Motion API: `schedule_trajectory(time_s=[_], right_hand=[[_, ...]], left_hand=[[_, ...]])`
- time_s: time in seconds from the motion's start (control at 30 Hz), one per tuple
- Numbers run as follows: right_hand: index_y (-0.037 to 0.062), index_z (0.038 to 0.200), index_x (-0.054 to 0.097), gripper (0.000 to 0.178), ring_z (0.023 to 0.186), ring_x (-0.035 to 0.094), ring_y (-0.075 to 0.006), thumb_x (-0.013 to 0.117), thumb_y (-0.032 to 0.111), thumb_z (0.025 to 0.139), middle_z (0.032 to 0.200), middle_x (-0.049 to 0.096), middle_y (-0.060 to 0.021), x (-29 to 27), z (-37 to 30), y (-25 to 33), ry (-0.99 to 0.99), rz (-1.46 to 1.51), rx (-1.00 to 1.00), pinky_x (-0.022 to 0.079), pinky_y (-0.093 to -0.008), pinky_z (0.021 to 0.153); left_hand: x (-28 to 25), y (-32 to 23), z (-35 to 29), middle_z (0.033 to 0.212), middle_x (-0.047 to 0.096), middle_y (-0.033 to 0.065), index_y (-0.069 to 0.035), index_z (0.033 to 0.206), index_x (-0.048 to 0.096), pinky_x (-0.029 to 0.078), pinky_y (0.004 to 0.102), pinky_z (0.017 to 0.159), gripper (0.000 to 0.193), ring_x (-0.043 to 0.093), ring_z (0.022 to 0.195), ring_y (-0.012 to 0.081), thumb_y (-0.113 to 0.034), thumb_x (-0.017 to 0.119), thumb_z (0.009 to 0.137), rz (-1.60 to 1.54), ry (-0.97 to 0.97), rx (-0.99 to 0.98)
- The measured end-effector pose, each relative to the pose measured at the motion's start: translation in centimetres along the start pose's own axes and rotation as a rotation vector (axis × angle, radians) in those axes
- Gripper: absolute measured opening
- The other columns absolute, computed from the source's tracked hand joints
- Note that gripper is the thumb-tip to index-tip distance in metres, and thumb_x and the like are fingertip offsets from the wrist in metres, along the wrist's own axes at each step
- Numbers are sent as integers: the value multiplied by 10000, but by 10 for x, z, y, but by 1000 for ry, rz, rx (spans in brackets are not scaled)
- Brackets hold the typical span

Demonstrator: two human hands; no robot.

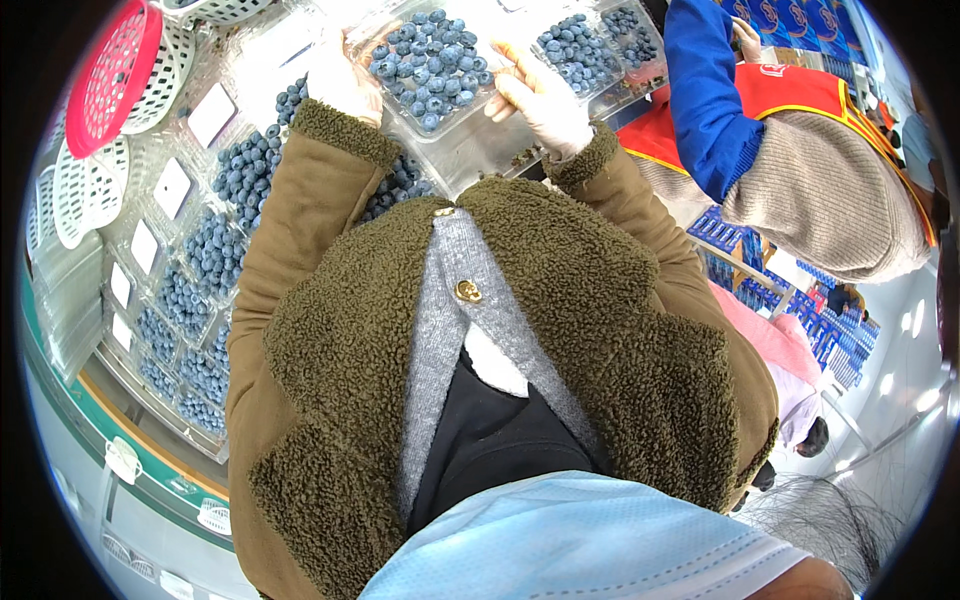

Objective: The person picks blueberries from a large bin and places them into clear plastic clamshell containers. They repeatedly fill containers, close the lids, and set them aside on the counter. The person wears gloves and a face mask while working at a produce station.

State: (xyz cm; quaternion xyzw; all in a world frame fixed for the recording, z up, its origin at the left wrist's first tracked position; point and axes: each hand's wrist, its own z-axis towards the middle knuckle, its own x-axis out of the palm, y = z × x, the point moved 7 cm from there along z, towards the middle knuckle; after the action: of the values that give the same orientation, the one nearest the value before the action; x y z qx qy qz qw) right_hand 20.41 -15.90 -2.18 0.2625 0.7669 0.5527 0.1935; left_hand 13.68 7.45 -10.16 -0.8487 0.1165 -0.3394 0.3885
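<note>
1. watching remotely through the head cam, i've got one clear tub up front between both hands, loaded with blueberries.
2. my left hand is up against the tub's left side. glare washes the fingers out, so i can't tell how tight that grip is.
3. my right hand is at the right side, fingers bent and a bit apart by the rim. can't tell if it's pinching the plastic or just resting there.
4. also can't tell if the tub sits on the metal counter or is lifted a little.
5. just right of that hand there's another tub with more berries in it.
6. rows of filled tubs run down the left, past my brown sleeve, with white labels beside them.
7. upper left: a pink basket leaning by white baskets.
8. someone in a red vest stands over on the right.
</note>
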Motion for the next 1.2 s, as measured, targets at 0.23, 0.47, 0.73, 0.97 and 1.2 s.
schedule_trajectory(time_s=[0.23, 0.47, 0.73, 0.97, 1.2], right_hand=[[112, 1244, 684, 413, 827, 678, -223, 774, 255, 868, 1057, 674, -84, -7, -16, 66, -444, -827, -720, 574, -359, 750], [191, 915, 745, 228, 917, 631, -185, 814, 375, 800, 905, 673, 12, 36, -19, 88, -278, -1280, -961, 451, -401, 904], [129, 905, 751, 133, 782, 631, -243, 780, 250, 859, 791, 663, -29, 37, 3, 80, -140, -1178, -787, 487, -380, 722], [42, 934, 724, 108, 640, 588, -197, 775, 126, 890, 737, 632, -72, 31, 9, 102, -130, -893, -802, 481, -320, 593], [17, 921, 680, 196, 640, 606, -159, 703, 205, 970, 736, 650, -74, 7, 103, 253, -440, -882, -983, 481, -327, 582]], left_hand=[[13, -5, -3, 1306, 640, 154, -88, 1303, 595, 506, 584, 901, 451, 595, 1194, 304, -439, 558, 1022, -47, -8, 82], [9, -9, -1, 1340, 621, 180, -59, 1332, 561, 516, 545, 937, 464, 596, 1197, 313, -398, 567, 1015, -120, 36, 50], [13, -14, -9, 1334, 617, 244, -51, 1337, 558, 531, 462, 942, 483, 584, 1242, 304, -388, 597, 994, -137, 41, 116], [-4, -8, -2, 1219, 673, 181, -29, 1282, 561, 557, 355, 790, 448, 643, 1120, 293, -406, 447, 1069, -49, 9, 128], [14, -12, -16, 1216, 659, 184, 27, 1204, 574, 505, 428, 1036, 385, 658, 1102, 304, -321, 440, 1106, -205, -61, -5]])
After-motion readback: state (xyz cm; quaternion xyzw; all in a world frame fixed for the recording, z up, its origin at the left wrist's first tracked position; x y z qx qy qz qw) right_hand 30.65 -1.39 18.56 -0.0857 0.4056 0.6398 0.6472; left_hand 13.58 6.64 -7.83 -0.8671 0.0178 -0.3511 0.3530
